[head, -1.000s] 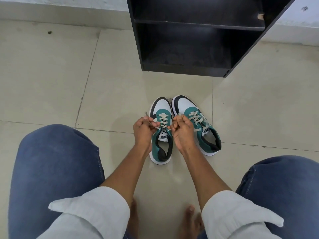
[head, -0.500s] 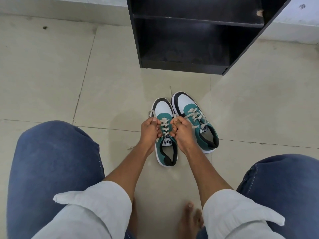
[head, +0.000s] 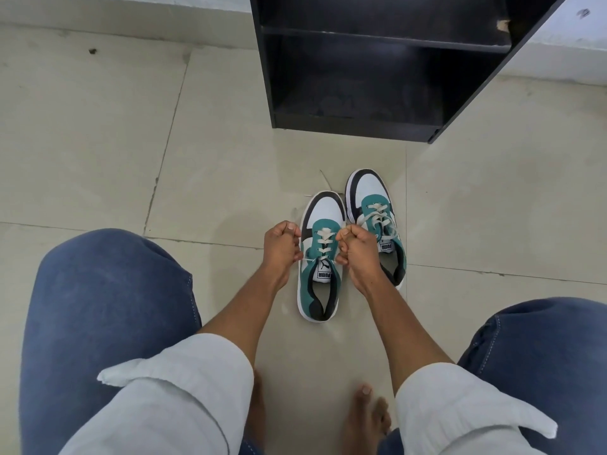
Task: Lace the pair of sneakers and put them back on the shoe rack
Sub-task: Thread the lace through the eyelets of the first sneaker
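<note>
The floor (head: 108, 133) is made of big pale tiles with thin dark lines between them. A small dark spot (head: 92, 51) sits on one tile near the top left. A white wall (head: 131, 1) runs along the back, and there is a little dark mark (head: 584, 13) on it at the top right. Two knees in blue jeans (head: 98, 307) fill the bottom corners. White sleeves (head: 184, 389) are rolled up. Bare toes (head: 364, 408) rest on the floor between the knees.
</note>
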